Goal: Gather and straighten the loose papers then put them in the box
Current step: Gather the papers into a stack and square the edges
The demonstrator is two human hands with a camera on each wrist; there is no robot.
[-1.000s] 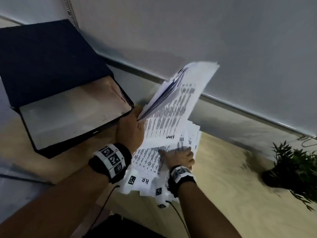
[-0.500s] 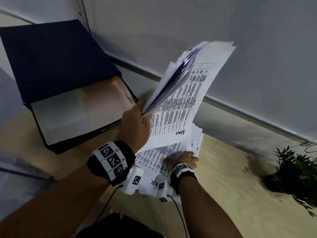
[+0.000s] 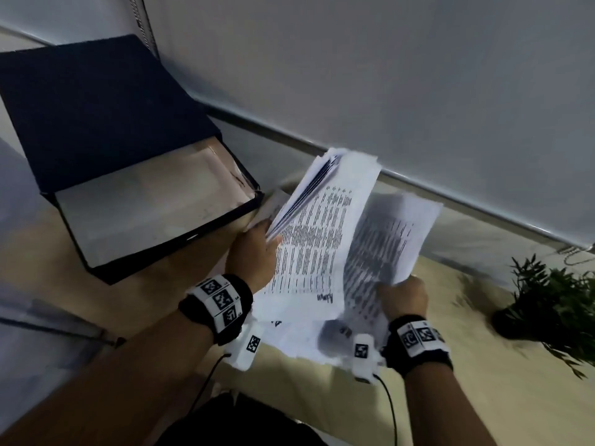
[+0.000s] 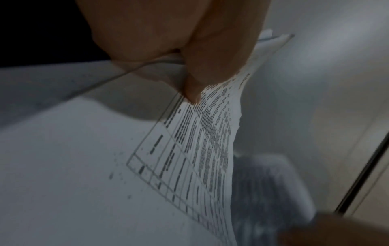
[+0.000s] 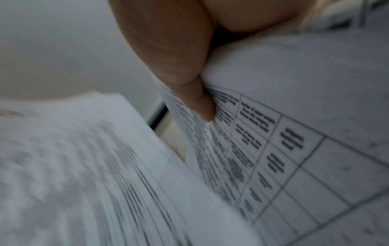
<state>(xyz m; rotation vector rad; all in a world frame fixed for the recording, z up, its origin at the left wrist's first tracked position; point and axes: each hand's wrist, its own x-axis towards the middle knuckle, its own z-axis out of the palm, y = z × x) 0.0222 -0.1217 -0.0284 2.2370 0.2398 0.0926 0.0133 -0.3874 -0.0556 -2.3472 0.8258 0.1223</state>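
Observation:
My left hand (image 3: 257, 249) grips a fanned stack of printed papers (image 3: 315, 226) by its left edge, tilted up above the wooden table. In the left wrist view the thumb (image 4: 202, 69) pinches the sheets (image 4: 189, 149). My right hand (image 3: 402, 296) pinches a single blurred printed sheet (image 3: 386, 239) at its lower corner, lifted beside the stack. The right wrist view shows its thumb (image 5: 185, 74) pressed on the sheet (image 5: 273, 133). More loose papers (image 3: 296, 333) lie on the table under both hands. The open dark box (image 3: 151, 214) stands at the left, its lid (image 3: 96, 114) raised behind it.
A small potted green plant (image 3: 553, 304) stands at the right on the wooden table (image 3: 483, 381). A grey wall (image 3: 386, 75) with a ledge runs behind the papers. Cables trail from both wrist cameras towards a dark shape at the bottom edge.
My right hand has lifted a sheet off the pile on the table and moved right. The stack in my left hand has dropped lower and tilted flatter.

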